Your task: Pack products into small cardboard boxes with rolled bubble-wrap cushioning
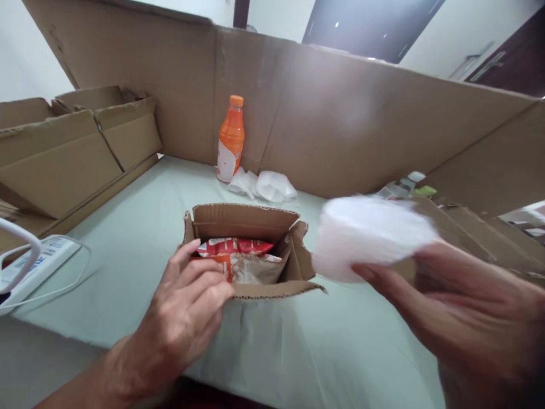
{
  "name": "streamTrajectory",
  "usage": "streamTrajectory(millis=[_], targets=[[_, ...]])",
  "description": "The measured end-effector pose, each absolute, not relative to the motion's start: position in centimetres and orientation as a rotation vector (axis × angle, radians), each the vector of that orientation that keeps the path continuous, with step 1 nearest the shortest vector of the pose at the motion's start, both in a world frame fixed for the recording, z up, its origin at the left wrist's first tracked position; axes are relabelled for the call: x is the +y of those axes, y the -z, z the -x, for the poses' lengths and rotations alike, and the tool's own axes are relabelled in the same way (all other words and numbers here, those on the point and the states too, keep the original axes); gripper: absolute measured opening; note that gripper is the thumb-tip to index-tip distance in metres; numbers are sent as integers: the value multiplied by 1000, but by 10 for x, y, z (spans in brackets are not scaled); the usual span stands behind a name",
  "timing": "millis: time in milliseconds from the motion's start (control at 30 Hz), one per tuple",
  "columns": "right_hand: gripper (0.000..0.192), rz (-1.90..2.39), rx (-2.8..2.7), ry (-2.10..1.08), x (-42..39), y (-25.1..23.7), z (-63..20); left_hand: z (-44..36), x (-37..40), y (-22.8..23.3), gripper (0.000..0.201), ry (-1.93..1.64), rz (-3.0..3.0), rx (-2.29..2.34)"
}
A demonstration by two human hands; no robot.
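A small open cardboard box point(267, 291) stands on the table in front of me with its flaps up. Inside it lie a red packet point(238, 245) and, nearer me, an orange-and-beige packet point(258, 268). My left hand point(183, 301) grips the box at its near left corner, the fingers bent over the rim. To the right of the box, my right hand point(451, 307) holds up a soft white wad of wrapping material point(370, 236) between thumb and fingers. Motion blurs this wad, so its exact kind is unclear.
An orange drink bottle point(232, 139) stands at the back beside crumpled white wrapping point(270, 186). Cardboard walls point(340, 119) enclose the table point(128, 227). Cardboard bins point(55, 153) and a white power strip point(38, 267) lie left; a clear bottle point(402, 186) is at right.
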State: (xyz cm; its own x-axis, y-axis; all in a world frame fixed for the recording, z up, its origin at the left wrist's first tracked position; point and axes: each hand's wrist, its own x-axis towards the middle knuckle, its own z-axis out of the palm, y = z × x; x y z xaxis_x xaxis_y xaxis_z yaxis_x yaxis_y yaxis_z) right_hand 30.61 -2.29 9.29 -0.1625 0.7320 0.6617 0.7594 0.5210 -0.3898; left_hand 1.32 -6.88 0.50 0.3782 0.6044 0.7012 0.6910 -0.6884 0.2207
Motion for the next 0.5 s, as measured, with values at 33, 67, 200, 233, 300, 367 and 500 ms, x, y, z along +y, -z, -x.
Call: streamTrajectory(millis=[33,67,200,233,300,367,500], targets=[[18,1135,-2066,31,-16,-102,-294,-10,-78,-5,26,1187,2537,-1183],[20,1045,-2220,-6,-9,-108,-281,-7,-85,-3,28,1177,2541,-1187],[20,928,-2734,-192,15,-97,-235,0,-103,3,30,1227,2464,-1267],[16,936,-2851,-188,19,-88,-224,1,-104,5,30,1245,2457,-1276],[18,966,-3054,-136,24,-68,-203,-1,-104,6,29,1280,2457,-1289],[25,976,-3196,-107,27,-51,-185,-3,-103,6,27,1303,2455,-1294],[21,1006,-3060,-345,32,-53,-182,-3,-101,5,32,1379,2384,-1288]])
